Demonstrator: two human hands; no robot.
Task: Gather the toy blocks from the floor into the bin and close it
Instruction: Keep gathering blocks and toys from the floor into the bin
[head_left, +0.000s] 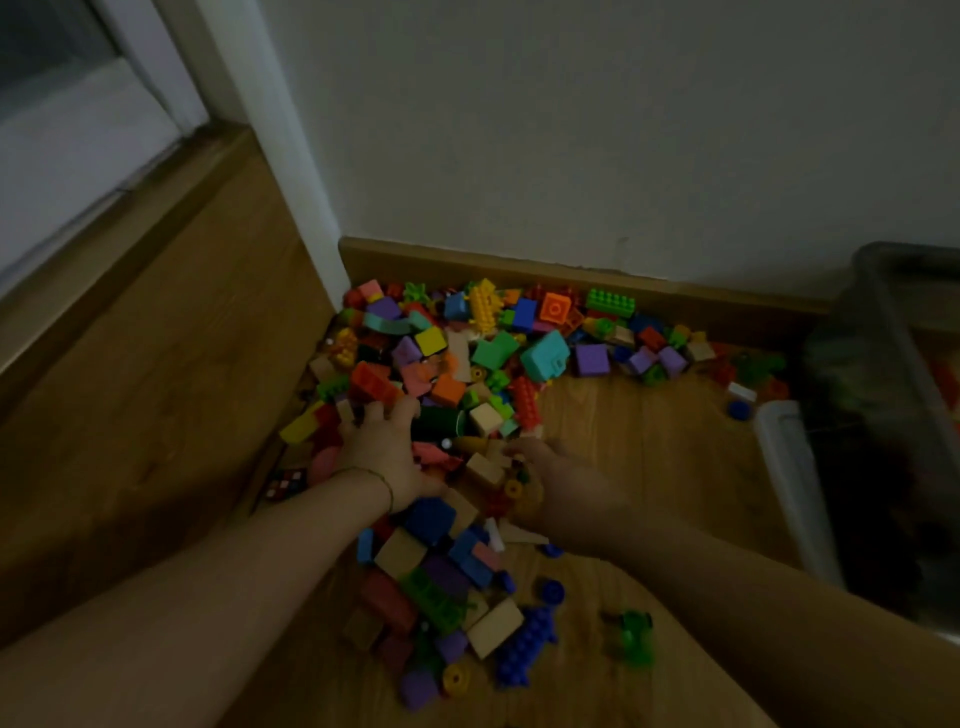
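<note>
1. The toy blocks (488, 358) lie heaped on the wooden floor (649, 441) in the far corner against the wall (571, 156), and the heap trails nearer toward the person.
2. The left hand (382, 449) rests on the pile's left side, fingers spread, gripping nothing.
3. The right hand (558, 475) is at the pile's middle; blur hides whether its fingers grip anything.
4. The bin (857, 364) stands at the right edge, near the blocks' right end.

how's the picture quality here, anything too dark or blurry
Head view is dim and underexposed throughout; the grey plastic bin at the right edge is darkest and smeared; the right hand is motion-blurred, the left hand sharper; the multicoloured plastic toy blocks near the wall are readable.
</note>
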